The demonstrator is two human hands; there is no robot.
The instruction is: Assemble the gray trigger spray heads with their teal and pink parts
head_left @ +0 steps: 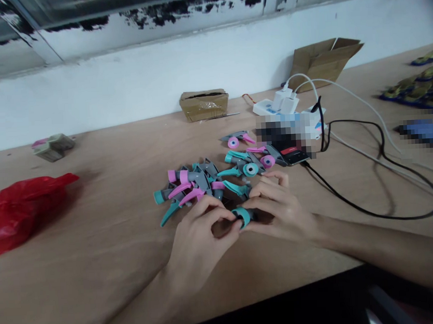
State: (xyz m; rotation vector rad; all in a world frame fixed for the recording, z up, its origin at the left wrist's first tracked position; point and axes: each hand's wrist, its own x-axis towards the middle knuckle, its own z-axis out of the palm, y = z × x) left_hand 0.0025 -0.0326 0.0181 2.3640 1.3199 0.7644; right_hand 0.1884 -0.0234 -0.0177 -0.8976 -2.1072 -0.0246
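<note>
Both hands meet over the table at a trigger spray head with a teal collar (244, 217). My right hand (282, 207) is closed around its grey body, most of which the fingers hide. From the other side, my left hand (205, 230) pinches at the open end of the collar with thumb and forefinger. Whether a small part sits between those fingertips cannot be made out. Just beyond the hands lies a pile of grey trigger spray heads (199, 180), some with pink and some with teal triggers and collars. Several more spray heads (251, 167) lie to the right of it.
A red plastic bag (30, 205) lies at the left. Along the wall are a small cardboard box (204, 106), a power strip (266, 107) with white chargers, and a larger open box (323, 62). A black cable (368, 217) loops across the right side from a phone (296, 156).
</note>
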